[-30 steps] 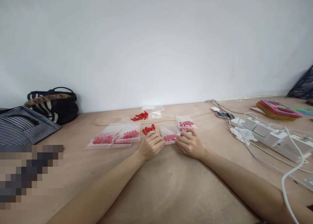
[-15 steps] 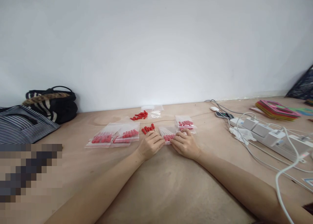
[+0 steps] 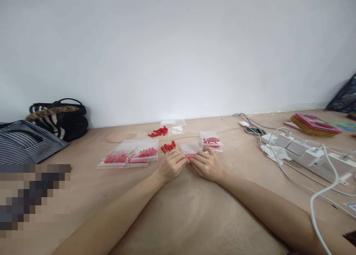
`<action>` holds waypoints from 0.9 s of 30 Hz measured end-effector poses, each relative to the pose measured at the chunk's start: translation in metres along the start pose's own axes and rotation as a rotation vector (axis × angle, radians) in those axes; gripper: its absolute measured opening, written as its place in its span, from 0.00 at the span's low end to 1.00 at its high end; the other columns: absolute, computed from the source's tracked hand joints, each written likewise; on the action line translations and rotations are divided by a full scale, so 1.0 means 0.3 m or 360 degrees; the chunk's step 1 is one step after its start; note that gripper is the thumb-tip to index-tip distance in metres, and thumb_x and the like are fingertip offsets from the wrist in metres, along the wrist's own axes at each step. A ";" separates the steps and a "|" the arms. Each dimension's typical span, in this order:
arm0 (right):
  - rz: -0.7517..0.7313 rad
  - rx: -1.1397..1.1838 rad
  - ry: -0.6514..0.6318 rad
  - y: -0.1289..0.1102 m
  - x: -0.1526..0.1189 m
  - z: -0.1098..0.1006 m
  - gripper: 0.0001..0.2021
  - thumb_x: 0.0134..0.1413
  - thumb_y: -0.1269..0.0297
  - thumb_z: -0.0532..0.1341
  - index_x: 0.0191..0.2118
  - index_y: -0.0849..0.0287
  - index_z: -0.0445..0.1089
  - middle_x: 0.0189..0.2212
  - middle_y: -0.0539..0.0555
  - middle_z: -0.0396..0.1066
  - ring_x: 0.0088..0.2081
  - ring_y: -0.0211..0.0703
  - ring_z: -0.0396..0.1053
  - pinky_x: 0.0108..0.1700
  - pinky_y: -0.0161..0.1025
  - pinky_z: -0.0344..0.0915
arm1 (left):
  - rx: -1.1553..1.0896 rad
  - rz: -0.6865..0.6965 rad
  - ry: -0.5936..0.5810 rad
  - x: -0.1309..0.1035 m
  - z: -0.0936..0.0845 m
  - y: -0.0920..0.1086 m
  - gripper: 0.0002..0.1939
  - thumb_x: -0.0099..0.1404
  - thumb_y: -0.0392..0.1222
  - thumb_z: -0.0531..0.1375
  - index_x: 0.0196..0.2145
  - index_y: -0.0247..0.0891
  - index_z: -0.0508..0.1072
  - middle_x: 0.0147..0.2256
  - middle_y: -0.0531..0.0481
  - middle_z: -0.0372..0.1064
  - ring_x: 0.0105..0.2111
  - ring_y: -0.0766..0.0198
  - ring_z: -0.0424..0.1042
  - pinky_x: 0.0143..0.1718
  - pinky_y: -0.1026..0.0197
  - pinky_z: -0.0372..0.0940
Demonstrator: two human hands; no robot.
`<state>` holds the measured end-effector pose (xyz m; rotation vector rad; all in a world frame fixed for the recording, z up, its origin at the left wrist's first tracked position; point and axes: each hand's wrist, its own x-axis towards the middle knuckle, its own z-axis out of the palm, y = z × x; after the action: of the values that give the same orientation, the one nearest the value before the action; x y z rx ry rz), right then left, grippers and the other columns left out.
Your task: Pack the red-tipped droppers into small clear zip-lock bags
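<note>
Two bare forearms run in from the lower frame edge toward the table [image 3: 194, 210] middle. No sleeves visible on either arm; both bare up to the picture's bottom edge. Left hand [image 3: 171, 165]: no ring, no watch, no glove, wrist bare. Right hand [image 3: 207, 165]: same, no jewellery, no wristband. Nails short, no clear polish to tell at this size. No marks or tattoos seen on the arms.

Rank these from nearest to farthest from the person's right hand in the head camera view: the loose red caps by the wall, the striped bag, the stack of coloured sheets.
From the right hand:
1. Loose red caps, ahead and slightly left, near the wall.
2. Stack of coloured sheets, far right.
3. Striped bag, far left, against the wall.
</note>
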<state>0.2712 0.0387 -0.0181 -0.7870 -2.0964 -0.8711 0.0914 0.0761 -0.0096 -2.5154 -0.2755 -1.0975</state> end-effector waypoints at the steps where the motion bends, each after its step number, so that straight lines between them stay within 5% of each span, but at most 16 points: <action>1: 0.0004 0.0002 -0.0006 -0.002 0.002 0.003 0.08 0.53 0.73 0.54 0.26 0.60 0.67 0.21 0.48 0.68 0.27 0.34 0.60 0.38 0.39 0.49 | 0.0000 -0.0006 0.0001 0.000 0.001 0.000 0.10 0.66 0.31 0.50 0.30 0.34 0.69 0.28 0.48 0.70 0.30 0.62 0.67 0.35 0.58 0.62; 7: -0.0027 -0.0012 -0.0070 0.007 -0.004 0.003 0.08 0.54 0.73 0.53 0.27 0.60 0.67 0.22 0.49 0.68 0.28 0.34 0.61 0.41 0.40 0.49 | -0.0023 -0.0043 0.0025 -0.004 0.000 -0.003 0.09 0.65 0.32 0.51 0.30 0.35 0.69 0.27 0.49 0.71 0.29 0.63 0.67 0.35 0.58 0.61; 17: 0.0023 -0.0074 -0.0071 0.138 -0.111 -0.049 0.05 0.52 0.71 0.57 0.28 0.59 0.68 0.24 0.48 0.70 0.31 0.35 0.63 0.42 0.39 0.51 | -0.0088 -0.0183 0.0144 -0.019 0.004 -0.018 0.07 0.63 0.31 0.54 0.28 0.36 0.68 0.25 0.51 0.70 0.27 0.65 0.66 0.34 0.59 0.61; 27: 0.0014 -0.0132 -0.0135 0.097 -0.092 -0.037 0.10 0.54 0.73 0.54 0.24 0.59 0.67 0.20 0.48 0.67 0.29 0.34 0.62 0.43 0.41 0.49 | -0.0021 -0.0109 0.0048 0.000 0.014 -0.009 0.05 0.62 0.34 0.55 0.32 0.38 0.71 0.30 0.50 0.72 0.31 0.62 0.67 0.37 0.56 0.60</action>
<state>0.3123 0.0400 -0.0248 -0.8899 -2.1402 -0.9397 0.0933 0.0802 -0.0117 -2.5154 -0.3495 -1.1659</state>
